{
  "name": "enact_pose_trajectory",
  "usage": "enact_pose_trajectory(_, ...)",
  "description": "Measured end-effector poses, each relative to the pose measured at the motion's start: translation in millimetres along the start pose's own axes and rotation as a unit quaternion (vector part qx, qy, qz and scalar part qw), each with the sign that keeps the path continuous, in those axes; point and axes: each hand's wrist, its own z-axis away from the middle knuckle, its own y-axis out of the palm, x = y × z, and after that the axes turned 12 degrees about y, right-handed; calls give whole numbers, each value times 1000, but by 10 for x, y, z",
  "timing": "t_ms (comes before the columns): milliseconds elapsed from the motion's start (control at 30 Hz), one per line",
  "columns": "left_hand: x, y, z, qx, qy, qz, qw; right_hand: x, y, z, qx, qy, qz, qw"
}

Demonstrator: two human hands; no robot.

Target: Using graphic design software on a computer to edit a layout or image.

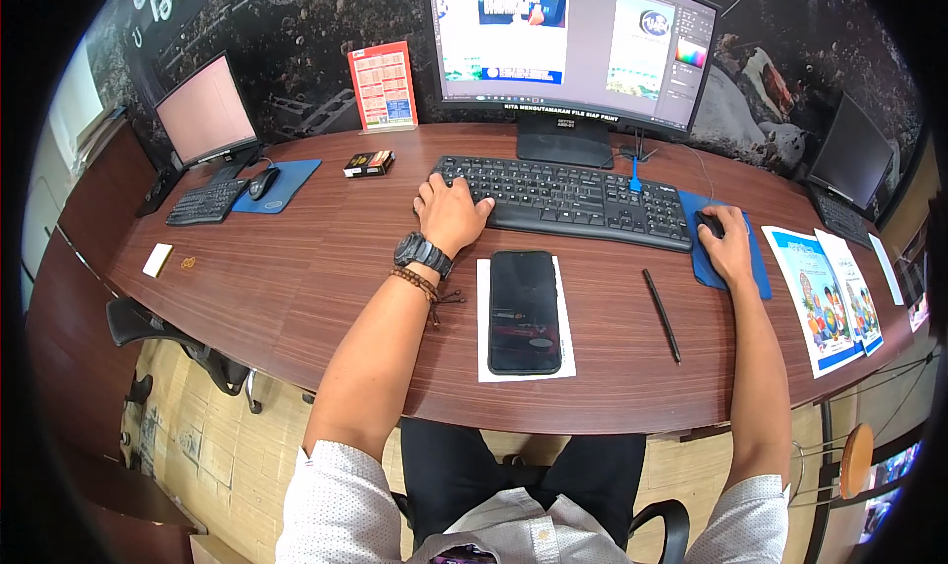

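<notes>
My left hand [451, 218] rests on the left end of a black keyboard [578, 203], its fingers spread over the keys. A dark watch [423, 256] and a beaded bracelet [415, 282] circle that wrist. Off to the right, my right hand [731, 250] is curled over a black computer mouse [708, 224] on a blue mouse pad [699, 260]. Between my forearms a black smartphone [523, 312] lies on white paper [484, 347], with a thin black pen or pencil [662, 315] to its right. A curved monitor [592, 50] behind the keyboard displays design software with page layouts.
Printed colour sheets [825, 297] lie at the right, near another dark monitor [854, 154]. At the left stand a second monitor [207, 110], keyboard [205, 201] and mouse [263, 183]. A small box [369, 164] and an upright red-and-white calendar [383, 85] are behind my left hand.
</notes>
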Motion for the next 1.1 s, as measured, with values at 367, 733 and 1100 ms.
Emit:
enact_pose_trajectory(367, 16, 27, -3, -9, 0, -4, 1000, 32, -1, 12, -2, 0, 1, 1000)
enact_pose_trajectory(733, 15, 35, 1, -15, 5, -6, 1000, 17, -1, 7, 2, -8, 0, 1000)
enact_pose_trajectory(1100, 27, 66, -4, -24, 8, 12, 1000, 16, 1, 2, -12, 19, 18, 1000)
